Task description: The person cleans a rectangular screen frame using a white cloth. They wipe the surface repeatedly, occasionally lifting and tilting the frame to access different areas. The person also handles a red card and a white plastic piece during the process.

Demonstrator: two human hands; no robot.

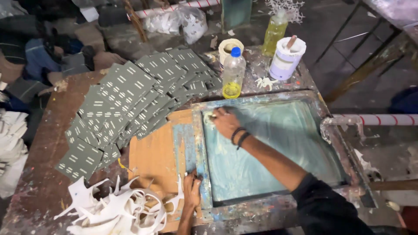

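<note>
A screen-printing frame [197, 143] with a pale blue-green mesh [278, 143] lies flat on the worktable. My right hand [225, 122] presses a small cloth or pad against the mesh at its upper left corner; dark bands circle the wrist. My left hand [191, 191] rests on the frame's left edge near the front, fingers curled over it. Under the frame's left side lies a brown board [152, 156].
Several grey-green printed cards [130, 100] are fanned out over the left of the table. White cut-out scraps [117, 209] pile at the front left. A plastic bottle with yellow liquid [233, 74], a tape roll [227, 45], a white tub [286, 58] and another bottle [275, 30] stand at the back.
</note>
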